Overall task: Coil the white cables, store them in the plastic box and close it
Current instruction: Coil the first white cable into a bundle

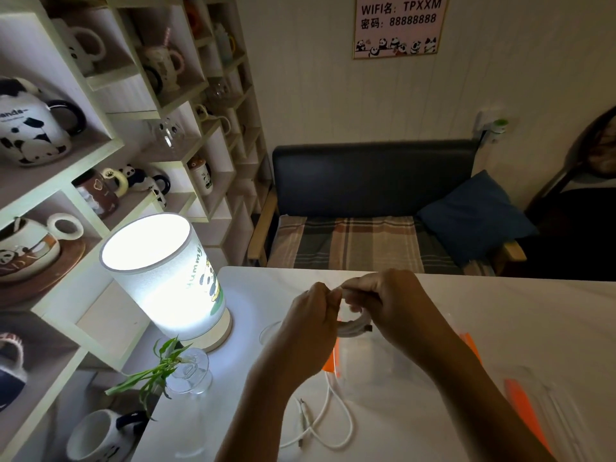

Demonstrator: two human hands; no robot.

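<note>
Both hands hold one white cable (354, 325) wound into a small coil above the table. My left hand (313, 315) pinches its left side and my right hand (390, 305) grips the top, with a dark plug end sticking out at the coil's lower right. Directly below the coil stands the clear plastic box (376, 365) with orange clips, open. Its clear lid (540, 405), also with an orange clip, lies on the table to the right. A second white cable (328, 418) lies loose on the table in front of the box.
A lit cylindrical lamp (166, 278) stands at the table's left. A glass vase with a green plant (186, 371) is in front of it. Shelves with panda mugs (33, 128) fill the left. A bench with a blue cushion (473, 218) lies beyond the table (533, 311).
</note>
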